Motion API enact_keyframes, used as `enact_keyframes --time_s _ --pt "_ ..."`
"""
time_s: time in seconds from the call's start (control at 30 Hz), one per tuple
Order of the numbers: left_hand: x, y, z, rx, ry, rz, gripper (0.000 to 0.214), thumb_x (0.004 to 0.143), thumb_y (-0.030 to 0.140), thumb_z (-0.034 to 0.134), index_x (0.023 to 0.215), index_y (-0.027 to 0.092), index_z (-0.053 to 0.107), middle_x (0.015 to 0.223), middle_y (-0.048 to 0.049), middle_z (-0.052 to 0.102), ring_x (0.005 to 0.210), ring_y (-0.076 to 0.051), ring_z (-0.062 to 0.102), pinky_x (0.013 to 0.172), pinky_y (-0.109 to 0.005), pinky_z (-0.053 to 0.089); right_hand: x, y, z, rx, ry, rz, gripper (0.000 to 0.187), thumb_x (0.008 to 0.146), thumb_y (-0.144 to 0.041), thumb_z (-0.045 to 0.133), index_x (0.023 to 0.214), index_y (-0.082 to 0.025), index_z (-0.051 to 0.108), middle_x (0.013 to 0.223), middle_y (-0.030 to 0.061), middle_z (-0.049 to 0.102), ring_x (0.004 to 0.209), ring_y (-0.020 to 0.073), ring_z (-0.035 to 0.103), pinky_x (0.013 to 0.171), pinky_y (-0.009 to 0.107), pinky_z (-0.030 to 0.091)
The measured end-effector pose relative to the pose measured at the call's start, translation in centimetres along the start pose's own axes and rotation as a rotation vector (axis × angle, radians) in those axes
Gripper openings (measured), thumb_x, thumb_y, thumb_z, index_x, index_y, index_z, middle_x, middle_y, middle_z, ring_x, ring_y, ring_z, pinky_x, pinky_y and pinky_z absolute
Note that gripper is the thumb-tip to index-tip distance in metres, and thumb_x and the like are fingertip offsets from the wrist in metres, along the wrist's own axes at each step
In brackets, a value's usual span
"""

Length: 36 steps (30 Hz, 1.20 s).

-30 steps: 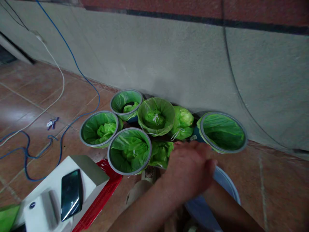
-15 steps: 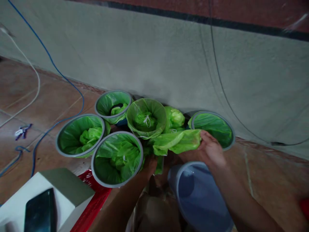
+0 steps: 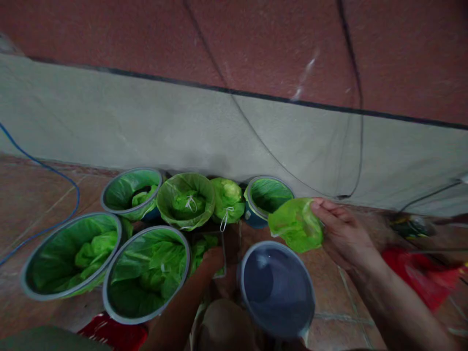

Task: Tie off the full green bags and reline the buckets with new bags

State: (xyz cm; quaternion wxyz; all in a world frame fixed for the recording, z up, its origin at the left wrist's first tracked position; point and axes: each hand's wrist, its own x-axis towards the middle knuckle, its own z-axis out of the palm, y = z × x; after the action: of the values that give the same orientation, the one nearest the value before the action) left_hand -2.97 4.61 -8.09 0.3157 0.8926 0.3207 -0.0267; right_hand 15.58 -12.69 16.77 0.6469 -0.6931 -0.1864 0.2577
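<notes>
My right hand pinches a crumpled green plastic bag between thumb and fingers. The bag hangs above and behind an unlined grey-blue bin, whose open top faces me. Low beside the front lined bin is my left hand, at a shallow tray with more green plastic bags. Its fingers are dark and blurred, so their grip is unclear. Behind the tray sits a tied green bag with a white string.
Several bins lined with green bags stand to the left, including a front bin. Another lined bin is by the wall. A blue cable lies left, a red bag right. Dark cables hang on the wall.
My right hand has drawn the green bag to the right, away from my left hand, and the bag is now bunched up. My view has turned right and upward.
</notes>
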Motion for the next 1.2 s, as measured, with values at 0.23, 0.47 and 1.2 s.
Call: enact_keyframes --time_s 0.23,0.47,1.2 --pt "-2.5 17.2 -13.2 -0.412 0.072 0.593 0.060 0.086 0.026 0.059 0.144 0.016 0.045 0.141 -0.0136 0.056 0.124 -0.023 0.057 0.106 -0.036 0.045 -5.3 -4.7 -3.2 -0.218 -0.298 -0.085 0.030 0.080 -0.041 0.072 0.100 -0.018 0.069 0.087 0.0013 0.070 0.075 0.0118 0.061 0.068 0.023 0.050" --pt "-10.2 29.3 -17.0 -0.294 -0.070 1.027 0.048 0.073 0.006 0.056 0.118 0.019 0.066 0.114 -0.0040 0.072 0.107 -0.020 0.063 0.107 -0.037 0.041 -12.6 -9.7 -8.6 -0.425 -0.487 -0.268 0.024 0.083 -0.029 0.063 0.102 -0.018 0.072 0.098 0.0029 0.074 0.088 0.0151 0.067 0.081 0.028 0.052" --pt "-17.1 27.3 -12.5 -0.270 0.612 0.648 0.046 0.068 0.001 0.049 0.106 0.021 0.067 0.105 -0.0047 0.069 0.101 -0.020 0.064 0.097 -0.034 0.050 -23.8 -7.2 -21.2 -1.471 0.472 -0.596 0.028 0.087 -0.011 0.047 0.102 -0.018 0.070 0.102 0.0097 0.067 0.093 0.0221 0.061 0.071 0.029 0.046"
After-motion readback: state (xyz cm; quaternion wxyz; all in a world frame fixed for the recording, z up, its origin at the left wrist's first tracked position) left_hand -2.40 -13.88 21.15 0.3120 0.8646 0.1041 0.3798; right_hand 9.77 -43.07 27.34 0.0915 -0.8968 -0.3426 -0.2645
